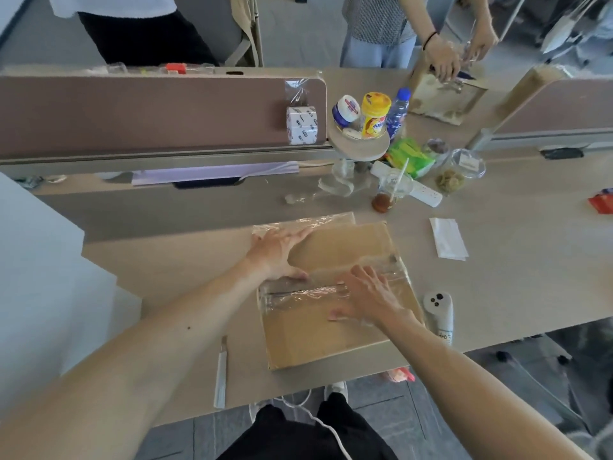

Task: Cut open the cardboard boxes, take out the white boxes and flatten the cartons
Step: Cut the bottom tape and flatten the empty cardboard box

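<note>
— On top of the carton, what are the hands doing?
— Both are lying open and flat, gripping nothing. The left hand (278,252) is pressing straight fingers onto the far panel, its thumb reaching toward the strip of clear tape (292,295). The right hand (365,293) is spreading its fingers over that tape, palm down.
— And where is the carton sitting?
— The carton (331,340) is lying flat on the desk (514,277), close to its front edge.
— What is lying around it?
— A utility knife (220,373) is resting just left of it, apart from both hands. A white handheld device (439,313) is lying just beside its right edge, and a white packet (447,239) is sitting farther back. Across the desk, another person's hands (444,61) are working at a second carton (444,97).
</note>
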The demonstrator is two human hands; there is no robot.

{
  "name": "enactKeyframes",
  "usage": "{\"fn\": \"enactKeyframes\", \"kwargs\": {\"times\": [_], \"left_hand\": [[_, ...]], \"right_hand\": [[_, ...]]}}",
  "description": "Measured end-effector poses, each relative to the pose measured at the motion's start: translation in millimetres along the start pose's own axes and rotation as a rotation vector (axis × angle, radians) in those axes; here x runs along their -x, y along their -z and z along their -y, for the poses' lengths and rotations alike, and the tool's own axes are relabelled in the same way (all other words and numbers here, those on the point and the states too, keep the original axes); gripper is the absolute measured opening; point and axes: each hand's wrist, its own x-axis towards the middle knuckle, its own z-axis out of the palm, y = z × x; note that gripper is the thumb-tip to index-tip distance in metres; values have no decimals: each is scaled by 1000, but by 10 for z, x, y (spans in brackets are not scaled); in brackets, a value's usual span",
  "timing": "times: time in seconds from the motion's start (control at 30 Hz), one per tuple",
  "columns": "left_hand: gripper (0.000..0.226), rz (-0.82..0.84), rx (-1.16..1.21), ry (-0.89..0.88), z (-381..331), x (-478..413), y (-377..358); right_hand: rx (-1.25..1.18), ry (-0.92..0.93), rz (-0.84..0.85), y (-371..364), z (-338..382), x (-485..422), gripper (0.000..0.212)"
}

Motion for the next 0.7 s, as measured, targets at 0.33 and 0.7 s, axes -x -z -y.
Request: {"fn": "enactKeyframes", "kwargs": {"times": [0.33, 0.7], "left_hand": [[114, 43, -62, 19, 4, -34, 42], [110, 46, -66, -17, -82, -4, 43]], "right_hand": [[-19, 124, -247, 204, 4, 259, 70], [-272, -60, -196, 521, -65, 922, 53]]}}
